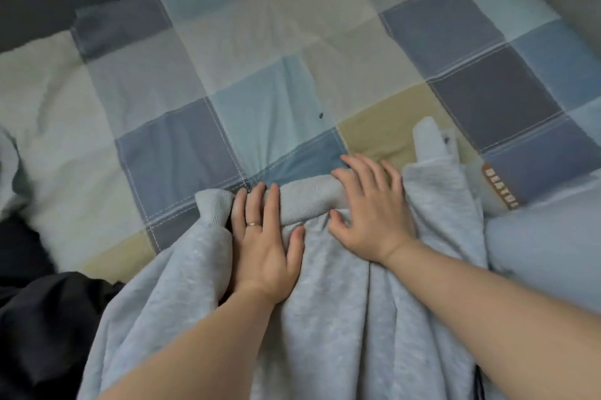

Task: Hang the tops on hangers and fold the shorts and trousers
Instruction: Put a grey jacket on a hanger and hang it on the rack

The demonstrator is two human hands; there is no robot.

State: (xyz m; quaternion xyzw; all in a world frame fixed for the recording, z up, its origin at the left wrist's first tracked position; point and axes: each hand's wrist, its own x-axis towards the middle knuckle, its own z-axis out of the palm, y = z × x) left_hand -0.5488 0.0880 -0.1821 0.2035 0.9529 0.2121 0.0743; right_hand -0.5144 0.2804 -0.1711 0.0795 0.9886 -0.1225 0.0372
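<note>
Light grey fleece garment (325,318) lies bunched nearest me. My left hand (265,237) and right hand (370,217) press flat on its rolled far edge (309,201), gripping nothing. I'd smooth creases outward over the blue-and-beige checked quilt (260,42) first.

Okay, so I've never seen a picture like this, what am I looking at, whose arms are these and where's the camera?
There is no machine here. These are a person's two bare arms, seen from a wide camera worn on their head that looks forward and down. It is the only view. Below them lies a checked quilt of blue, grey and tan squares, with a light grey fleecy garment on it. The left hand, wearing a ring, and the right hand both rest on the garment's turned-over edge, pressing rather than gripping. A dark garment lies at the lower left.
</note>
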